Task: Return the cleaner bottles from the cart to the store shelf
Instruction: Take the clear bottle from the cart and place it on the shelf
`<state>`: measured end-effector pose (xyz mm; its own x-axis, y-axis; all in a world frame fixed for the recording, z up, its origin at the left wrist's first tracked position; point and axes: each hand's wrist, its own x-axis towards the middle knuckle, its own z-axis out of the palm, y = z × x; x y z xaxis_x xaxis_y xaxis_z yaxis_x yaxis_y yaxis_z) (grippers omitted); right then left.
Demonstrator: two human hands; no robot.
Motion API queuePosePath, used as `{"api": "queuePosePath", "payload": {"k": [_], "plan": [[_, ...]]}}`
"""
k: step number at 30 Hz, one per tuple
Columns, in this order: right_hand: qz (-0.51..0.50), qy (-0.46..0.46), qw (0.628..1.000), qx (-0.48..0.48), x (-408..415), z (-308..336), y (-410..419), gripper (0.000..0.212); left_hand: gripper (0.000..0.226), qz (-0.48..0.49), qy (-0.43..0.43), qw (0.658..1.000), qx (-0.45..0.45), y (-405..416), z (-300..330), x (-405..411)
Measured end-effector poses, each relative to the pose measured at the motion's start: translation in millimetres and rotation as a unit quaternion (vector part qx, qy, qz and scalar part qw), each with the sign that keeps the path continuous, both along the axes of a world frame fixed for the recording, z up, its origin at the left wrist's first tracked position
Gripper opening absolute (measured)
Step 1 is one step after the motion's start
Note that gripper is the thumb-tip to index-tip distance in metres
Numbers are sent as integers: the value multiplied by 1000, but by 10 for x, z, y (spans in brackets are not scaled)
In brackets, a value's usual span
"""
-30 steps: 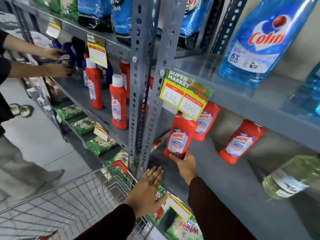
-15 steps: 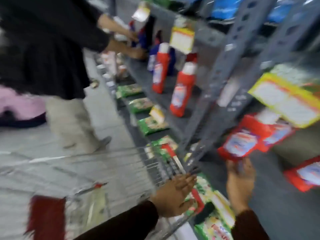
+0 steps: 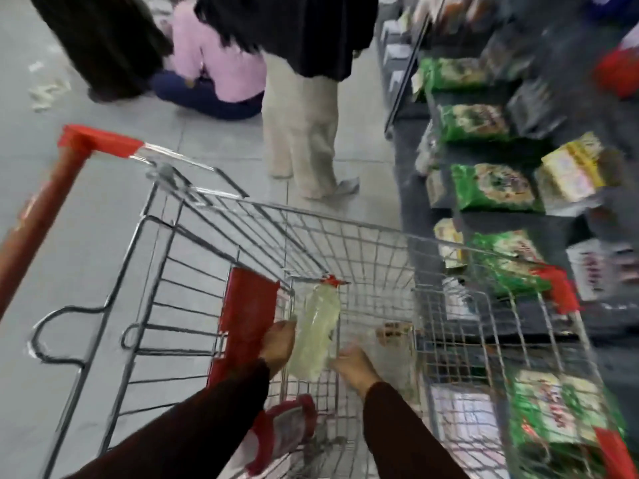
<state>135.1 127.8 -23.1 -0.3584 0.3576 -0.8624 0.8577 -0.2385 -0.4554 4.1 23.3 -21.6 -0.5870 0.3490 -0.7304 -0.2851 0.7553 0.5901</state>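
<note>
Both hands reach down into the wire cart (image 3: pixel 345 243). Left hand (image 3: pixel 278 345) is at the left edge of a pale yellowish bottle (image 3: pixel 316 335) lying in the basket, fingers curled toward it; motion blur hides whether it actually grips. Right hand (image 3: pixel 352 366) sits just beside the lower right of the same bottle, fingers loosely bent, and contact cannot be confirmed. Dark sleeves cover both forearms. A red bottle (image 3: pixel 283 432) lies lower in the basket, under the left forearm. A red flap (image 3: pixel 249 312) stands at the rear of the basket, left of the pale bottle. The red cart handle (image 3: pixel 52 188) extends to the left. To the right, a dark shelf (image 3: pixel 411 188) holds green packets (image 3: pixel 492 186). Farther along the grey floor (image 3: pixel 103 209), a person in beige trousers (image 3: pixel 301 133) stands, with another figure in a pink top (image 3: pixel 214 60) low on the floor.
</note>
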Motion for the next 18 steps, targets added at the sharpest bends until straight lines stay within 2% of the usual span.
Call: {"api": "queuePosePath", "payload": {"k": [2,4,6,9,10,11,12,14,15,16,18], "plan": [[8,-10,1000,-17,-156,-305,-162,40,36,0,12,1000,13,172,-262,-73],[-35,8,999,-11,-247,-490,-319,46,33,-42,36,998,-1,332,-473,-141],[-106,25,994,-8,-316,-666,-441,45,52,-98,36,994,-21,481,-678,-173],[-125,32,992,9,-366,-809,-515,20,77,-106,27,994,-28,567,-858,-131],[-121,22,992,8,-361,-813,-504,20,71,-103,36,994,-33,546,-882,-109],[-77,-4,997,13,-318,-774,-484,29,57,-92,46,994,-26,513,-913,-84],[-75,-35,997,-1,-276,-729,-437,52,41,-72,39,997,-8,463,-897,-64],[-10,-59,998,-2,-101,-566,-314,90,34,-23,-57,997,47,347,-789,-38],[31,-56,998,-16,22,-426,-194,96,39,-8,-116,990,79,287,-696,-25],[69,-47,996,-38,115,-294,-60,91,43,-15,-161,982,101,224,-580,-27],[129,-11,987,-93,299,49,270,62,42,-47,-237,960,143,174,-268,-39]]}}
